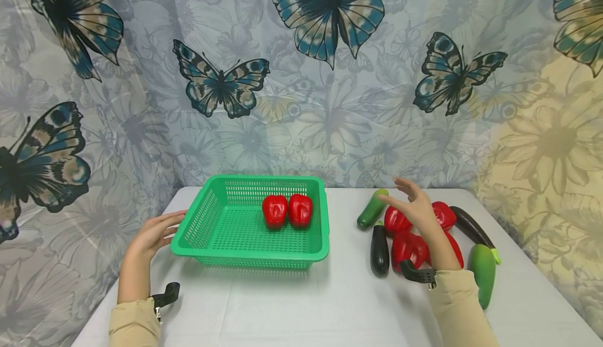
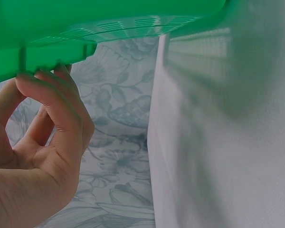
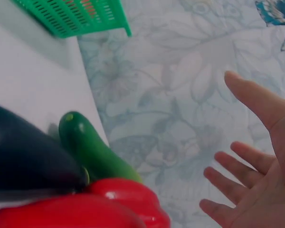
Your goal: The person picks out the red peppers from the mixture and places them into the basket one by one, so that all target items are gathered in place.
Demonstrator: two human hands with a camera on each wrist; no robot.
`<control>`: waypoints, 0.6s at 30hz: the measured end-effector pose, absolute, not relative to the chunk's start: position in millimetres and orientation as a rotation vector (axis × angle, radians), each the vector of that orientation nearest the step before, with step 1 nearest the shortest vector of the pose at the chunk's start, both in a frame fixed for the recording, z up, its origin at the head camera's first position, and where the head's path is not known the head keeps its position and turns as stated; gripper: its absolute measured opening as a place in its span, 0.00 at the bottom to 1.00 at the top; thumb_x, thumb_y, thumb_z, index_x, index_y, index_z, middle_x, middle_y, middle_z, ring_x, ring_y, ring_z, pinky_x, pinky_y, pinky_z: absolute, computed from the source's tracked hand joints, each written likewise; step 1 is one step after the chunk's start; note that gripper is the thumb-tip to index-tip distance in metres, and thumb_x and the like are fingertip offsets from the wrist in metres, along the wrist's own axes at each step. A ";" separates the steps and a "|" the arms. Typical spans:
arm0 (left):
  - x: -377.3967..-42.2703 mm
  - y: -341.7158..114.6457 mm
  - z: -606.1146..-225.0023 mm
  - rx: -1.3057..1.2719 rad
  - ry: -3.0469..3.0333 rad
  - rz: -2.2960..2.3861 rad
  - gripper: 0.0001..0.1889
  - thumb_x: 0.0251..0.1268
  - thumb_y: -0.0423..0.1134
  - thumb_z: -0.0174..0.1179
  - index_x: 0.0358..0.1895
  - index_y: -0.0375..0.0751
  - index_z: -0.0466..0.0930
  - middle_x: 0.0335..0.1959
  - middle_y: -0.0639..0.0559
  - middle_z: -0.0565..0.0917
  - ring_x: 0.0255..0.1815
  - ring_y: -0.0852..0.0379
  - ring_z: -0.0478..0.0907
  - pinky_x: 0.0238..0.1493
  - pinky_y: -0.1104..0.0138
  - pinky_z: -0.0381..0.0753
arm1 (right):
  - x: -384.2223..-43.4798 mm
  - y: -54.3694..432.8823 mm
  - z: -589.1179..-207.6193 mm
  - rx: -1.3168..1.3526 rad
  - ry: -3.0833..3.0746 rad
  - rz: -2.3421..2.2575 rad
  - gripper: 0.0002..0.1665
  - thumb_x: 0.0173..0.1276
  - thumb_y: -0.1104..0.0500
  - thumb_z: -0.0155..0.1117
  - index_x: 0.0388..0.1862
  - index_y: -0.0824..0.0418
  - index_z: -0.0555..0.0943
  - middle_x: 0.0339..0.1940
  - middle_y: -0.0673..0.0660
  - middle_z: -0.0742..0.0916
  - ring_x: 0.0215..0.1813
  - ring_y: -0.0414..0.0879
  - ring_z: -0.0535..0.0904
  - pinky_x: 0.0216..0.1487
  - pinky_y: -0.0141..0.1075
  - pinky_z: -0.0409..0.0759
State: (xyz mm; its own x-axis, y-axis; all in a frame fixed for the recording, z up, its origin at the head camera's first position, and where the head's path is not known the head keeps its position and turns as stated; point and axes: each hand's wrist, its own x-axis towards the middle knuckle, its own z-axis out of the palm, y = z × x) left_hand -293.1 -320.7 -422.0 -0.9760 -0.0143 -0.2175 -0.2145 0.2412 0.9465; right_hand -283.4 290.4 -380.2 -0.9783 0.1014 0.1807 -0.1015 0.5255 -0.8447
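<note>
My left hand (image 1: 153, 234) is at the left side of a green plastic basket (image 1: 254, 258). In the left wrist view, bent fingers (image 2: 57, 102) grip the basket's rim, their tips partly hidden by it. Two red bell peppers (image 1: 275, 211) sit side by side in the basket's right half. Over a group of vegetables on the right, my right hand (image 1: 414, 205) hovers with spread fingers and nothing in it. Beneath it are several red bell peppers (image 1: 409, 247), partly covered by the hand and forearm. The right wrist view also shows the hand apart from them.
A green cucumber-like vegetable (image 1: 372, 209) and a dark eggplant (image 1: 379, 250) lie left of the peppers. Farther right are a long dark eggplant (image 1: 473, 227) and a larger green vegetable (image 1: 482, 273). The white table (image 1: 264, 310) meets a butterfly-patterned cloth (image 1: 330, 143) behind.
</note>
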 end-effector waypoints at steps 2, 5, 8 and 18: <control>-292.4 -320.2 -422.0 -0.214 2.333 1.835 0.29 0.66 0.56 0.61 0.68 0.49 0.73 0.41 0.78 0.75 0.71 0.40 0.65 0.48 0.70 0.79 | -281.4 295.7 -381.2 -0.010 -2.561 1.422 0.51 0.63 0.40 0.68 0.77 0.60 0.57 0.75 0.65 0.67 0.76 0.63 0.59 0.75 0.60 0.55; -292.1 -319.8 -422.0 -0.215 2.330 1.838 0.29 0.66 0.56 0.61 0.68 0.50 0.73 0.42 0.78 0.74 0.73 0.37 0.61 0.48 0.71 0.79 | -277.7 302.5 -382.8 -0.059 -2.568 1.418 0.52 0.64 0.39 0.67 0.78 0.58 0.56 0.76 0.65 0.65 0.76 0.66 0.57 0.71 0.62 0.61; -292.3 -319.8 -421.9 -0.213 2.343 1.818 0.30 0.66 0.56 0.61 0.68 0.49 0.72 0.42 0.79 0.75 0.67 0.44 0.69 0.49 0.71 0.79 | -274.7 309.1 -385.0 -0.112 -2.570 1.422 0.52 0.63 0.38 0.66 0.78 0.57 0.56 0.76 0.65 0.65 0.76 0.68 0.56 0.70 0.63 0.62; -292.6 -322.0 -421.5 -0.211 2.335 1.809 0.27 0.66 0.55 0.61 0.67 0.52 0.74 0.42 0.80 0.76 0.52 0.64 0.75 0.49 0.71 0.79 | -265.7 330.0 -391.7 -0.210 -2.581 1.364 0.53 0.64 0.36 0.64 0.79 0.58 0.55 0.76 0.67 0.63 0.74 0.67 0.58 0.67 0.65 0.64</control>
